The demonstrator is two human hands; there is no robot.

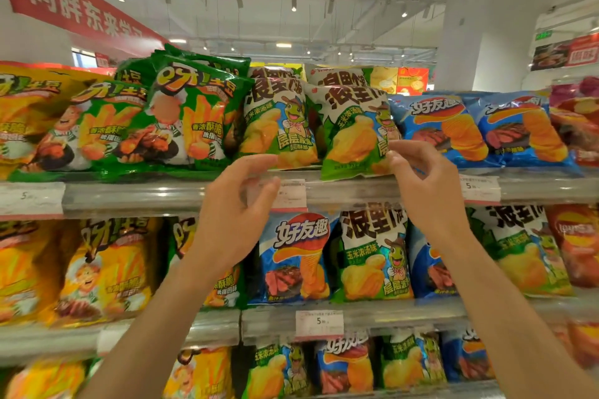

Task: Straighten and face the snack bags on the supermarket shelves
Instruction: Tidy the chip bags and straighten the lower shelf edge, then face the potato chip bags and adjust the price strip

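Note:
On the top shelf point(350, 191) stand two white-and-green corn chip bags. The left bag point(275, 126) is upright. The right bag point(353, 136) leans, and its bottom edge hangs over the shelf lip. My right hand point(424, 185) is at this bag's right edge, where the tips of its thumb and forefinger touch it without closing round it. My left hand point(236, 207) hovers below the left bag with its fingers loosely curved; it holds nothing and touches no bag.
Green fry-snack bags point(191, 116) crowd the left, yellow ones point(26, 116) beyond. Blue chip bags point(444, 126) lie to the right. The shelf below point(356, 314) holds more mixed bags. Price tags point(479, 188) hang on the shelf lips. A white pillar point(486, 26) rises behind.

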